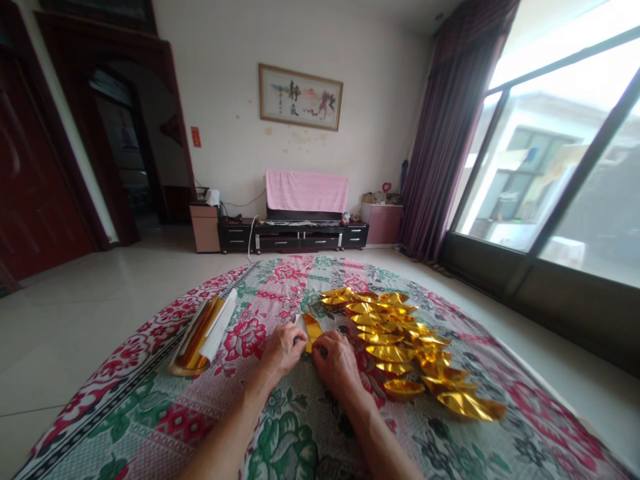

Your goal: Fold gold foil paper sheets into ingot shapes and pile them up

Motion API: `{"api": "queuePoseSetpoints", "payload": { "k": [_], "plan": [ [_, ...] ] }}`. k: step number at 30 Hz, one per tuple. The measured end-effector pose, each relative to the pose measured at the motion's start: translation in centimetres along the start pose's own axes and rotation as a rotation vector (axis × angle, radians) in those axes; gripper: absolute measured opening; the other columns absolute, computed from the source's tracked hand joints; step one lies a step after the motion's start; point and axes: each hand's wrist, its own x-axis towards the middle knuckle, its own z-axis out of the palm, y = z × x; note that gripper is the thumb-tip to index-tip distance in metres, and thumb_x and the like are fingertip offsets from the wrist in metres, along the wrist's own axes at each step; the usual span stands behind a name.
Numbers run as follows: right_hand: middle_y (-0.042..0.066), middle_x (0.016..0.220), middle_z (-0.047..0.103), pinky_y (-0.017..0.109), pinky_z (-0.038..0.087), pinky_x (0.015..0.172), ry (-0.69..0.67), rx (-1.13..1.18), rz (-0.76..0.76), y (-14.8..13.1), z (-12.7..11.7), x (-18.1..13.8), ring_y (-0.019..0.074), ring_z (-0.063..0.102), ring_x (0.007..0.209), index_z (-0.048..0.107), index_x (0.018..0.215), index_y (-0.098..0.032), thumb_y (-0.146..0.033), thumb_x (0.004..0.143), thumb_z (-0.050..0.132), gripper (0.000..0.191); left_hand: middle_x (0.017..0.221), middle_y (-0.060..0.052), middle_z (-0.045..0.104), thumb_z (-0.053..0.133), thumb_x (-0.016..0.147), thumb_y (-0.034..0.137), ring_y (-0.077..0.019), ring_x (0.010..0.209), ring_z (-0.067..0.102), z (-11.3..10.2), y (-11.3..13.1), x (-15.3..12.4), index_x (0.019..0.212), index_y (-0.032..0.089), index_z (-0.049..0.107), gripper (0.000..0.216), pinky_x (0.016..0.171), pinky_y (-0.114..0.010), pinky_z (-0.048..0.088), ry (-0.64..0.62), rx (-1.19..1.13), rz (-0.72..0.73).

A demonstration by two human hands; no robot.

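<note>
The flowered cloth (210, 407) is spreading beneath everything; on its right, gold shapes (386, 353) are lying in crowded, overlapping rows; on its left, a loose roll (201, 337) of gold and white sheets is resting well apart from them; between the two, the left hand (284, 350) and right hand (337, 360) are working near each other without touching, each pinching the near part of a small foil (313, 327); the foil is lying between the fingertips, showing gold with a pale patch at its left.

The foil is looking thin and light, probably creasing readily, slipping on its shiny face and tearing if pulled hard; its edges are offering the best hold, thumb against fingertip.

The fingers are hiding the foil's near edge, leaving its outline and folds unclear; the gold shapes are covering one another, making counting unsure; the forearms are running off the bottom of the view.
</note>
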Motion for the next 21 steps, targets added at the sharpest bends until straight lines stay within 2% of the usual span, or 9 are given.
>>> {"api": "queuePoseSetpoints", "payload": {
  "k": [12, 21],
  "plan": [
    [0.004, 0.085, 0.063, 0.024, 0.038, 0.078, -0.015, -0.001, 0.002, -0.1, -0.2, 0.0, 0.0157, 0.055, 0.084, 0.067, 0.073, -0.022, -0.017, 0.078, 0.052, 0.016, 0.083, -0.001, 0.063, 0.048, 0.076, 0.014, -0.0139, 0.081, 0.056, -0.6, -0.8, 0.2, 0.08, 0.021, 0.068, 0.022, 0.078, -0.025, 0.043, -0.044, -0.078, 0.101],
    [0.004, 0.084, 0.063, 0.025, 0.037, 0.08, -0.012, -0.001, 0.004, -0.2, -0.3, 0.1, 0.0157, 0.055, 0.084, 0.068, 0.074, -0.022, -0.017, 0.077, 0.053, 0.016, 0.088, -0.002, 0.066, 0.04, 0.076, 0.007, -0.0115, 0.082, 0.06, -0.9, -1.3, 0.1, 0.083, 0.02, 0.066, 0.03, 0.078, -0.022, 0.044, 0.002, -0.134, 0.02]
  ]
}}
